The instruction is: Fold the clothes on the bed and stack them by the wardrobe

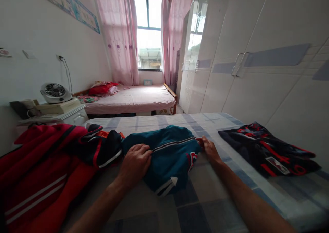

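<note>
A teal zip-up jacket [167, 157] with white stripes lies bunched on the checked bedsheet in front of me. My left hand [136, 161] rests on its left part, fingers curled down into the cloth. At the jacket's right end, my right hand [207, 148] is closed on the edge near the zip, its fingertips partly hidden. Just left of my left hand is a heap of red, orange and navy clothes [51, 161]. Off to the right, beyond my right hand, a folded black garment with red lettering [272, 150] lies flat.
The bed with the checked sheet [205, 123] spans the foreground. Behind it stands another bed with a pink sheet [138, 97], below a window with pink curtains [115, 30]. White wardrobes [231, 30] line the right side. A small fan [55, 91] sits on a cabinet at left.
</note>
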`<state>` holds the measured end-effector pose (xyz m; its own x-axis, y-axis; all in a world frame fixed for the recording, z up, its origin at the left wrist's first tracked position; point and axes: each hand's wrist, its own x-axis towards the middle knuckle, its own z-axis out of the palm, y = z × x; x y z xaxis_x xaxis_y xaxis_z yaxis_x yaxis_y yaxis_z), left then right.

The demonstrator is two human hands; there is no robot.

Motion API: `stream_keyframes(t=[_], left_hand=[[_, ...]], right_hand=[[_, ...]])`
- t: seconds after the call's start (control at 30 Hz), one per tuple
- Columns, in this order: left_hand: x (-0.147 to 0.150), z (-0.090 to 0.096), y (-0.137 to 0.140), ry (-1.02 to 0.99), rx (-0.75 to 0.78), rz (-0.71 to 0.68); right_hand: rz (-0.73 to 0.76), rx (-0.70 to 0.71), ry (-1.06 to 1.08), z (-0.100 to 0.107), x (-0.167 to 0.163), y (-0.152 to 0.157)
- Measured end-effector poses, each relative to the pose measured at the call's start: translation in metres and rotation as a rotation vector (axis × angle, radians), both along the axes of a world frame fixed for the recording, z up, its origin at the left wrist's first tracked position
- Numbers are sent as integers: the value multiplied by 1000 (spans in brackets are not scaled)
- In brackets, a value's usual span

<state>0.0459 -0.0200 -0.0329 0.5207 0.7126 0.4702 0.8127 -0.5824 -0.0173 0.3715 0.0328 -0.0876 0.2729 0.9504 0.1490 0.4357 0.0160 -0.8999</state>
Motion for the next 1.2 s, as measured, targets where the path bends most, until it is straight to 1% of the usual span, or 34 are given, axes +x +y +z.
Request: stream_keyframes(t=[0.1, 0.13, 0.2, 0.3, 0.37, 0.43, 0.5, 0.57, 0.6, 0.63, 0.67, 0.7, 0.73, 0.77, 0.83, 0.87, 0.9, 0.93, 1.0, 1.03, 1.07, 1.1, 1.13, 1.2], left_hand=[[35, 22, 5, 44, -147, 57], [45, 25, 7, 64, -185, 91], [62, 26, 12, 99, -230, 144], [71, 22, 19, 100, -232, 155], [69, 27, 22, 80, -219, 155], [63, 46, 26, 55, -213, 162], [57, 75, 28, -39, -190, 173], [53, 104, 29, -238, -101, 179], [51, 115, 28, -366, -21, 189], [49, 121, 27, -494, 76, 211], [47, 122, 27, -598, 169, 244], [45, 119, 27, -654, 225, 279], [42, 113, 27, -641, 213, 297], [39, 106, 28, -567, 132, 286], [31, 97, 32, -348, -117, 216], [27, 97, 34, -272, -205, 181], [23, 102, 34, -254, -231, 163], [20, 110, 33, -297, -190, 168], [17, 127, 25, -482, 14, 207], [18, 132, 19, -579, 124, 214], [20, 132, 13, -638, 188, 206], [24, 128, 9, -639, 168, 173], [27, 119, 6, -590, 62, 116], [29, 100, 8, -428, -277, -9]], right_hand=[[24, 26, -137, -2, -1, -1], [36, 32, -170, -1, -3, -3], [59, 36, -184, 2, -7, -5], [110, 43, -213, 5, -8, -9], [132, 51, -224, 5, -6, -9], [138, 52, -229, 4, -4, -8], [137, 43, -231, 2, -3, -6], [136, 31, -226, 0, -2, -4], [137, 28, -220, -1, -2, -4], [138, 26, -216, -2, -2, -3], [140, 27, -213, -3, -2, -3], [143, 30, -213, -3, -1, -3], [144, 35, -216, -3, -1, -4], [145, 41, -220, -3, -1, -4], [146, 54, -232, -2, -1, -5], [148, 60, -237, -1, 0, -6], [151, 64, -241, -1, 0, -6], [153, 66, -242, -1, 0, -6], [157, 62, -240, -1, -1, -6], [156, 57, -237, -1, -1, -5], [154, 50, -233, -1, -1, -5], [150, 44, -229, -2, -1, -5], [145, 38, -227, -2, -1, -4], [140, 28, -223, -2, -2, -5]])
